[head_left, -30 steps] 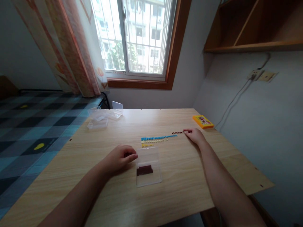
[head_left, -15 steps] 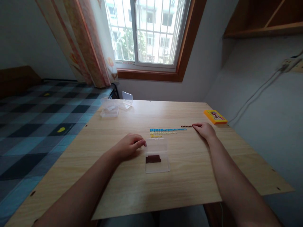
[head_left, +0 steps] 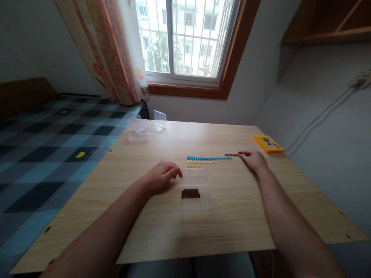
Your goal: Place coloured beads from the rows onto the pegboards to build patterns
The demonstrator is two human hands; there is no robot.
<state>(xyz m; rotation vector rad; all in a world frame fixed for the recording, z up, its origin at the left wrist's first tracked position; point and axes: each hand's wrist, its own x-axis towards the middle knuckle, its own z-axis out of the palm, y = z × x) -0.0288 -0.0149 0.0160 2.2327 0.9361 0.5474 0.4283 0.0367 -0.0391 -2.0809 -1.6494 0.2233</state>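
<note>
My right hand (head_left: 252, 160) has its fingers pinched together at the right end of a short row of small dark red pieces (head_left: 231, 155); whatever lies between the fingertips is too small to make out. Below that row run lines of blue pieces (head_left: 208, 158), pale pieces (head_left: 204, 162) and yellow pieces (head_left: 194, 166). My left hand (head_left: 164, 175) rests on the table with curled fingers beside the upper left edge of an open clear plastic case (head_left: 199, 204); its fingertips are too small to read. Dark brown pieces (head_left: 191, 193) lie together inside the case.
Several clear plastic boxes (head_left: 139, 133) stand at the table's back left. A yellow-orange box (head_left: 269, 144) lies at the back right near the wall. A bed with a checked cover (head_left: 66, 143) adjoins the table's left side.
The whole view has shifted slightly, so everything appears a little further right. Both hands keep nearly the same places relative to the case and the rows.
</note>
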